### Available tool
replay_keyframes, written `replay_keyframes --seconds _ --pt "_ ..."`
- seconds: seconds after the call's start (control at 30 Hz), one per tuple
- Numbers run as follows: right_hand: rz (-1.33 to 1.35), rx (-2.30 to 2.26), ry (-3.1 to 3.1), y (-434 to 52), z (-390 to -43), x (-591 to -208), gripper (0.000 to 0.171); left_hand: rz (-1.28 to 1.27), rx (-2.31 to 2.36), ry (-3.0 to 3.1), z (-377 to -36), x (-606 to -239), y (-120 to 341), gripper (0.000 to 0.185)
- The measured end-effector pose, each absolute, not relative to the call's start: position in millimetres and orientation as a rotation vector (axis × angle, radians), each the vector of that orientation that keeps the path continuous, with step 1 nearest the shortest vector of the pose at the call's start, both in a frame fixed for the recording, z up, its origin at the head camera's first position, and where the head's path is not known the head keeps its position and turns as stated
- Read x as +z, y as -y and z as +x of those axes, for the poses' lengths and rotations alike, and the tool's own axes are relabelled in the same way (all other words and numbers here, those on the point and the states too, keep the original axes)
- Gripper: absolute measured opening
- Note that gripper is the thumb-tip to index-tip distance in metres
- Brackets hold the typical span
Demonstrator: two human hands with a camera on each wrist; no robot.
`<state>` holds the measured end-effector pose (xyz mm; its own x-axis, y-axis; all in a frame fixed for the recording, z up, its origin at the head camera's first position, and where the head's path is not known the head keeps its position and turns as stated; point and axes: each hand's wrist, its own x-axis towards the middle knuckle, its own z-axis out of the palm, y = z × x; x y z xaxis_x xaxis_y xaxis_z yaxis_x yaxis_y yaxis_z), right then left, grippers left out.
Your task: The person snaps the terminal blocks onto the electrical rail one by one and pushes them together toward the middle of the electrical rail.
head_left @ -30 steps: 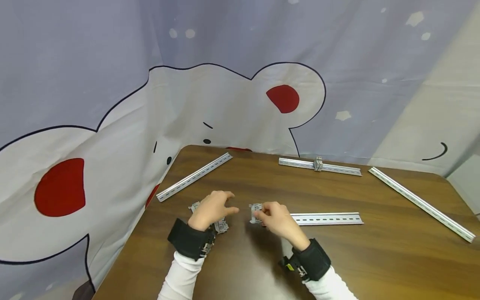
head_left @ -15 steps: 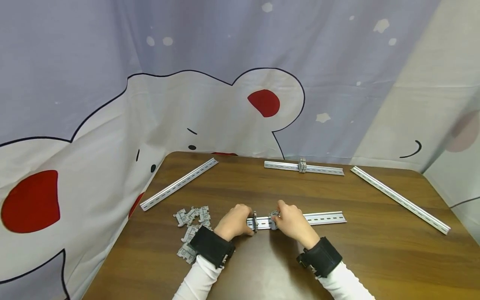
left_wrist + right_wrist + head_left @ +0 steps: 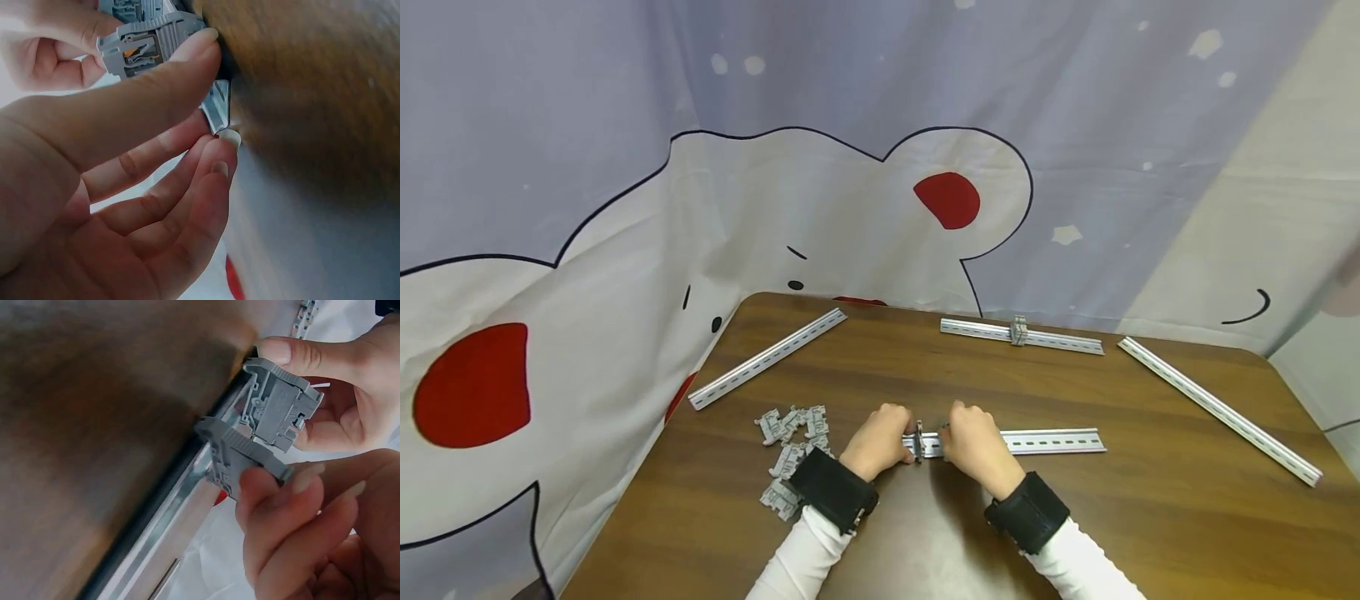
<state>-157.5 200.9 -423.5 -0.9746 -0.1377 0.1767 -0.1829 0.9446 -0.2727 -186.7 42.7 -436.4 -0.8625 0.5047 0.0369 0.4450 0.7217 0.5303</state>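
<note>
Lower centre of head view: left hand [image 3: 877, 442] pinches block [image 3: 918, 441] on rail [image 3: 1051, 440]; right hand [image 3: 972, 443] pinches second block [image 3: 240, 464] beside it. Best press each block square onto rail, steadying rail end.

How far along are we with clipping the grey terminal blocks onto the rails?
Early. The far rail carries one block. On the near rail, the left hand and right hand each grip a block, left block and right block, at its left end. A loose pile waits; two other rails look bare.
</note>
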Motion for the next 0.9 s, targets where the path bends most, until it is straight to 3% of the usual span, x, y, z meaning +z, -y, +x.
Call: replay_keyframes --seconds 0.2,0.9 --pt "0.224 0.519 3.005 -198.7 -158.9 -421.2 0.032 0.753 0.842 -2.82 -182.1 -435.0 -43.2 0.026" --pt "0.148 0.673 3.126 -201.1 -164.8 -423.1 0.026 0.684 0.851 -2.847 -180.3 -437.2 -42.4 0.026"
